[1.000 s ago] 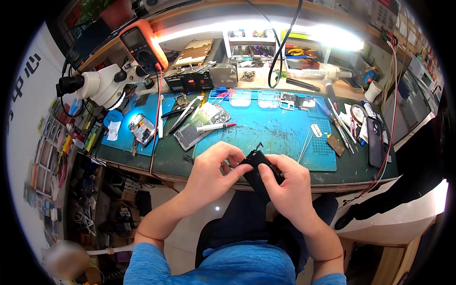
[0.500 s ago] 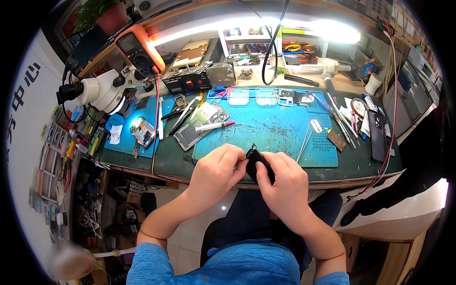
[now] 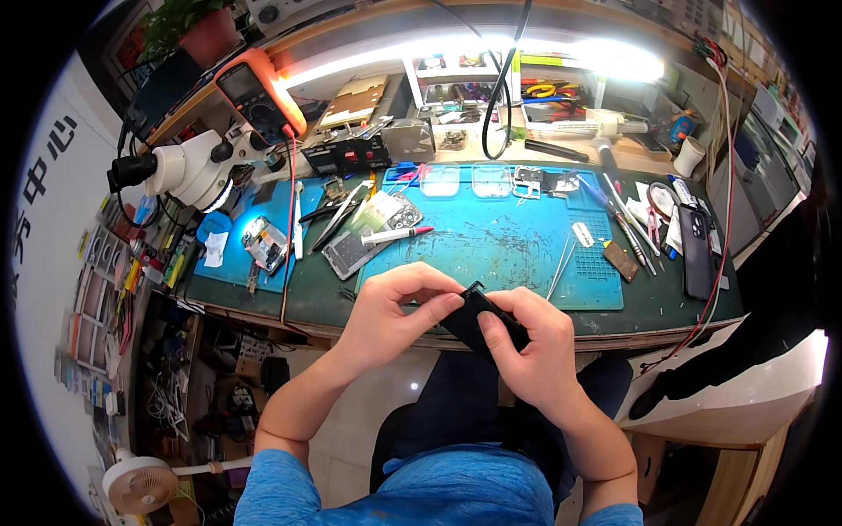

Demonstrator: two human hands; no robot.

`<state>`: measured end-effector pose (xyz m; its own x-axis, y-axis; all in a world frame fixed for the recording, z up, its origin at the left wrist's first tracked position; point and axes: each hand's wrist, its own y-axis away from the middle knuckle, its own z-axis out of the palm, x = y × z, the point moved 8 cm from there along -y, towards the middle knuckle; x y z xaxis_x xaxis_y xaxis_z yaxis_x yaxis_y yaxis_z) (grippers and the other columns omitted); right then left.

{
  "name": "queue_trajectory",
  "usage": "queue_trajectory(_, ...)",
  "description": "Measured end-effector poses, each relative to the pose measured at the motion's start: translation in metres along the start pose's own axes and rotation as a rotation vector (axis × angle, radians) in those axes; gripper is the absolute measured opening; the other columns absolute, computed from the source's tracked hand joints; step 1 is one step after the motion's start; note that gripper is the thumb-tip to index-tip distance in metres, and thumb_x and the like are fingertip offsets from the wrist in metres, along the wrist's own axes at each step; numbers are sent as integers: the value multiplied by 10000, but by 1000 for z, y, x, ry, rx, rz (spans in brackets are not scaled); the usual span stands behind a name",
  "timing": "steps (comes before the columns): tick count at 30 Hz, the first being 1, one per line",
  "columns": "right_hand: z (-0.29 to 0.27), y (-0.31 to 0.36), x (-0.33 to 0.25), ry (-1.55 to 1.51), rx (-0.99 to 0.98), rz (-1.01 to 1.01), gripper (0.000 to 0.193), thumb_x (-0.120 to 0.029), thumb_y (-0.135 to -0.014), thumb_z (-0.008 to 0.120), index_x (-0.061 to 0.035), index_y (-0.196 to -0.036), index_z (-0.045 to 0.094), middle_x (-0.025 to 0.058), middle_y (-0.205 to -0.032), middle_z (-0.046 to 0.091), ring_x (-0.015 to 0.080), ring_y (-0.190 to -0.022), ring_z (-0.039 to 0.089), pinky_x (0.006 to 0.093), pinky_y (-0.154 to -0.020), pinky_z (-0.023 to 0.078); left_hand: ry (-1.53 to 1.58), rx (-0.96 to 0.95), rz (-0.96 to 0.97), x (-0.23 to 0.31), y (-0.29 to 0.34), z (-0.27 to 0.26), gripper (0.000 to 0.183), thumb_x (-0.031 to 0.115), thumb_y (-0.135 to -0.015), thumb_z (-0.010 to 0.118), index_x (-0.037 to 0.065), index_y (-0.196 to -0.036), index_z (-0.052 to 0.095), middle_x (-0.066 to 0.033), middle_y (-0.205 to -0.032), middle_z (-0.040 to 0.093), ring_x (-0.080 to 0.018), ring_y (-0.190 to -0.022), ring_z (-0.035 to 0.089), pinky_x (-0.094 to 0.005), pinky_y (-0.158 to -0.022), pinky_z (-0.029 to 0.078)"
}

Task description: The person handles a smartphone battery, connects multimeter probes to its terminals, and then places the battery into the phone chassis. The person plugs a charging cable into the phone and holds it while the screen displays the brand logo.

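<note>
Above the bench's front edge, my right hand (image 3: 537,344) grips a flat black phone-like piece (image 3: 469,323), its thumb lying across the face and its fingers behind. A small dark strip stands up at the top edge of that piece. My left hand (image 3: 393,309) has thumb and forefinger closed at the left upper edge of the same piece. What lies between those fingertips is too small to make out. Just beyond both hands is the blue work mat (image 3: 478,237). A syringe (image 3: 396,235) with a red tip rests on it, over a phone frame (image 3: 349,256).
Tweezers (image 3: 562,267) lie to the right of the hands, with screwdrivers (image 3: 627,235) and a dark phone (image 3: 697,250) farther right. A microscope (image 3: 189,171) and an orange multimeter (image 3: 257,96) stand at the left. A black cable (image 3: 504,96) hangs over the back. Someone's dark-clothed leg (image 3: 745,324) is at right.
The black piece has turned, so more of its face shows and its left end reaches toward my left hand. My left fingers have spread a little and shifted. The fan at lower left has turned.
</note>
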<state>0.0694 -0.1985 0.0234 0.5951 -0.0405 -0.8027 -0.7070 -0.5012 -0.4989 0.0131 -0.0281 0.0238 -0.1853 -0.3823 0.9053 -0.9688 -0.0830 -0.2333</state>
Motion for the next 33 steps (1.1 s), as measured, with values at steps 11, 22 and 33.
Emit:
queue_trajectory(11,-2,3,4,-181,-93,-22,157,-43,-890,739,0,-1040,727,128,-880,707,283,-780,687,353,-699,534,530,-135,-293,-29,5,11,146,120,-981,754,20,-1083,722,-6,-965,712,-76,-841,659,-232,-738,534)
queue_trajectory(22,-6,1,2,-184,-100,25,164,-44,-889,742,-2,-1047,728,133,-874,697,296,-788,681,369,-709,530,562,-112,-336,-31,8,14,161,139,-999,731,17,-1103,750,-21,-959,715,-96,-848,652,-252,-745,532)
queue_trajectory(33,-8,0,-9,79,57,-132,157,-26,-854,748,-36,-1009,727,103,-874,699,306,-769,662,391,-675,534,-62,48,39,9,5,7,225,-27,-854,815,-10,-1069,750,-77,-1005,714,-132,-898,655,-277,-807,532)
